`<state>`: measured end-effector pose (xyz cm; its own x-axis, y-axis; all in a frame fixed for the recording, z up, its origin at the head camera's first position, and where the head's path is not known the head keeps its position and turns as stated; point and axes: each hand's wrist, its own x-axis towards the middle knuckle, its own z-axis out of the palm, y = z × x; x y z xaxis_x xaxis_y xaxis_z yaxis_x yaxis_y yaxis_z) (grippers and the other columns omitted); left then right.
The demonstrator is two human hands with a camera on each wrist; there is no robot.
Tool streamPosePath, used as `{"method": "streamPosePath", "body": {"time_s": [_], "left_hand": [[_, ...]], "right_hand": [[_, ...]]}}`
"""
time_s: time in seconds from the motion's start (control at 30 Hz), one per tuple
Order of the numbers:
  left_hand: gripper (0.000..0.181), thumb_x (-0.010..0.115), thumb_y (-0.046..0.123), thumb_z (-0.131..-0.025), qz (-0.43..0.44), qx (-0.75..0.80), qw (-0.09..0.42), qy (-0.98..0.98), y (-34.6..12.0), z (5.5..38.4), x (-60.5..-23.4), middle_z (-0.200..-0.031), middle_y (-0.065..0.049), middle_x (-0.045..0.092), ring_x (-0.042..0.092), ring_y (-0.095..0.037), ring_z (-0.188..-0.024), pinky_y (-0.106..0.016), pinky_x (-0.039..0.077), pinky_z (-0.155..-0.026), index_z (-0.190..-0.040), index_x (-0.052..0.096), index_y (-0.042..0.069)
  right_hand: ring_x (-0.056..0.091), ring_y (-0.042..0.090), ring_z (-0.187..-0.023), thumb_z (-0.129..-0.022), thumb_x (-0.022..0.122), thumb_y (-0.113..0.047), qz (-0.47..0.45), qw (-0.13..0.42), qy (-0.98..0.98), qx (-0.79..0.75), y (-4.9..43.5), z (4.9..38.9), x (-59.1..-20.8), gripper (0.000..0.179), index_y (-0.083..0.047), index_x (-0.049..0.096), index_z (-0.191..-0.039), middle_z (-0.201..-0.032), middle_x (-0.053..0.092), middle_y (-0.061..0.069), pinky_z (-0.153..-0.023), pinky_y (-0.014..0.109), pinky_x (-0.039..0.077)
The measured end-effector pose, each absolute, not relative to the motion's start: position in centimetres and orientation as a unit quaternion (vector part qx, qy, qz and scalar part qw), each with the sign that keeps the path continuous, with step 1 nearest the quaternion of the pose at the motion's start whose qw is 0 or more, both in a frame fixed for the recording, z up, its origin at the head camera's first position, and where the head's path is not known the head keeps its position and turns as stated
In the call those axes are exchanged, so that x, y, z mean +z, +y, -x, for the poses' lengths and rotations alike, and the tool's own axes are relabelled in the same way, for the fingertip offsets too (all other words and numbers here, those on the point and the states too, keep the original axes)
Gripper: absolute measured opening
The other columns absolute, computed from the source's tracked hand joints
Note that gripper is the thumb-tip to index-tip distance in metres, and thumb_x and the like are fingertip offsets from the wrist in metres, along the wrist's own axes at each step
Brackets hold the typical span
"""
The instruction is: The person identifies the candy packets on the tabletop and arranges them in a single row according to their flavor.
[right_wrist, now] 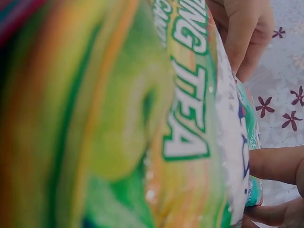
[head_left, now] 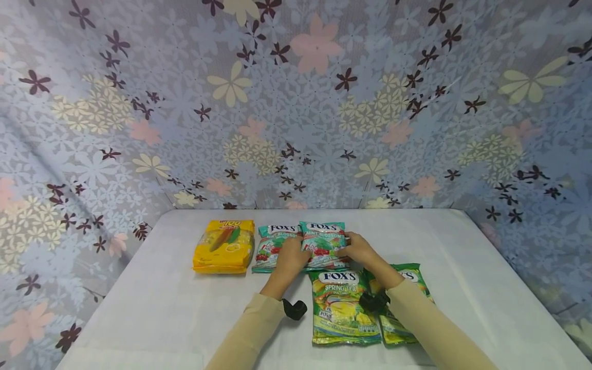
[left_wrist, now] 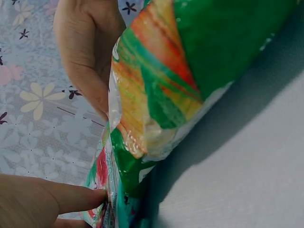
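Two teal Fox's Mint Blossom candy bags lie side by side at the back of the table. My left hand (head_left: 290, 257) and right hand (head_left: 362, 251) hold the right-hand mint bag (head_left: 322, 244) at its two sides. The left thumb lies at its left edge, and the left hand partly covers the left-hand mint bag (head_left: 269, 252). On the opposite edge, the right thumb rests on the front, with the fingers by the upper corner. Below the hands lie two green Fox's Spring Tea bags, one on the left (head_left: 346, 313) and one on the right (head_left: 399, 329), partly under my right forearm.
A yellow candy bag (head_left: 225, 246) lies to the left of the mint bags. All the bags are on a white-covered table (head_left: 152, 308). A floral-patterned cloth wall (head_left: 296, 128) rises behind the table's back edge. A dark wrist mount (head_left: 294, 310) juts from the left sleeve.
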<state>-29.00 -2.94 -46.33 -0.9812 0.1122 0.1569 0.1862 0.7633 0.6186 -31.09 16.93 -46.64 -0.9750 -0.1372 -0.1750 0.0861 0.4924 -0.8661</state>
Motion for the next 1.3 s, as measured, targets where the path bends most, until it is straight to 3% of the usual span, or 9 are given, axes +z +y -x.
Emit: {"method": "streamPosePath", "body": {"time_s": [0.17, 0.27, 0.4, 0.6, 0.7, 0.9, 1.23, 1.3], "left_hand": [[0.043, 0.069, 0.012, -0.088, 0.098, -0.336, 0.045, -0.936, -3.2, 29.0, -45.7, -0.116, -0.027, 0.060, 0.058, -0.039, -0.107, -0.049, 0.050, -0.086, -0.121, 0.059, -0.013], [0.042, 0.068, 0.011, -0.088, 0.104, -0.350, 0.037, -0.930, -3.7, 29.0, -45.3, -0.106, -0.023, 0.065, 0.062, -0.031, -0.088, -0.043, 0.052, -0.073, -0.123, 0.060, -0.011], [0.043, 0.068, 0.011, -0.088, 0.106, -0.373, 0.033, -0.921, -4.3, 28.6, -44.6, -0.090, -0.015, 0.065, 0.053, -0.021, -0.067, -0.035, 0.044, -0.058, -0.126, 0.060, -0.006], [0.043, 0.069, 0.013, -0.089, 0.119, -0.388, 0.035, -0.913, -5.1, 27.1, -44.1, -0.104, -0.016, 0.066, 0.062, -0.026, -0.086, -0.038, 0.052, -0.066, -0.128, 0.059, -0.002], [0.044, 0.070, 0.011, -0.088, 0.131, -0.393, 0.032, -0.910, -5.7, 26.2, -44.2, -0.098, -0.014, 0.067, 0.064, -0.024, -0.080, -0.036, 0.052, -0.064, -0.129, 0.057, -0.003], [0.039, 0.067, 0.012, -0.091, 0.160, -0.450, -0.052, -0.877, -6.7, 23.8, -45.2, -0.089, -0.007, 0.065, 0.064, -0.020, -0.063, -0.029, 0.049, -0.053, -0.126, 0.058, -0.001], [0.045, 0.067, 0.014, -0.092, 0.156, -0.515, -0.172, -0.825, -6.9, 20.4, -46.2, -0.102, -0.011, 0.064, 0.068, -0.024, -0.077, -0.035, 0.056, -0.062, -0.132, 0.055, -0.001], [0.048, 0.066, 0.012, -0.092, 0.149, -0.541, -0.196, -0.804, -6.8, 20.0, -46.3, -0.103, -0.011, 0.063, 0.068, -0.027, -0.081, -0.037, 0.057, -0.063, -0.135, 0.051, -0.003]], "right_hand": [[0.055, 0.042, -0.109, -0.084, 0.072, -0.010, 0.025, 0.102, 0.877, -0.470, 17.2, 31.1, -46.2, 0.075, 0.014, 0.030, -0.142, -0.126, 0.050, 0.032, -0.090, 0.051, 0.047], [0.049, 0.045, -0.116, -0.084, 0.073, -0.011, 0.034, 0.092, 0.888, -0.449, 17.5, 30.8, -45.8, 0.075, 0.011, 0.032, -0.143, -0.132, 0.047, 0.032, -0.091, 0.053, 0.046], [0.050, 0.047, -0.115, -0.083, 0.074, -0.009, 0.053, 0.086, 0.884, -0.456, 17.7, 30.1, -44.9, 0.075, 0.009, 0.033, -0.143, -0.134, 0.043, 0.034, -0.087, 0.051, 0.049], [0.049, 0.048, -0.116, -0.086, 0.072, -0.009, 0.083, 0.088, 0.871, -0.475, 18.2, 28.4, -43.8, 0.073, 0.008, 0.031, -0.144, -0.135, 0.040, 0.035, -0.083, 0.049, 0.051], [0.049, 0.047, -0.115, -0.087, 0.071, -0.011, 0.096, 0.082, 0.871, -0.475, 18.6, 27.0, -43.3, 0.073, 0.007, 0.032, -0.145, -0.134, 0.041, 0.034, -0.082, 0.049, 0.051], [0.055, 0.041, -0.107, -0.088, 0.071, -0.011, 0.101, 0.101, 0.861, -0.488, 19.7, 23.7, -42.6, 0.071, 0.007, 0.032, -0.144, -0.134, 0.041, 0.034, -0.073, 0.043, 0.054], [0.063, 0.032, -0.091, -0.090, 0.069, -0.014, 0.086, 0.169, 0.817, -0.544, 22.2, 19.4, -42.9, 0.076, 0.007, 0.023, -0.147, -0.133, 0.037, 0.034, -0.069, 0.044, 0.055], [0.062, 0.032, -0.095, -0.090, 0.070, -0.014, 0.083, 0.178, 0.814, -0.547, 22.1, 18.8, -43.1, 0.077, 0.007, 0.023, -0.147, -0.132, 0.037, 0.033, -0.068, 0.044, 0.056]]}}
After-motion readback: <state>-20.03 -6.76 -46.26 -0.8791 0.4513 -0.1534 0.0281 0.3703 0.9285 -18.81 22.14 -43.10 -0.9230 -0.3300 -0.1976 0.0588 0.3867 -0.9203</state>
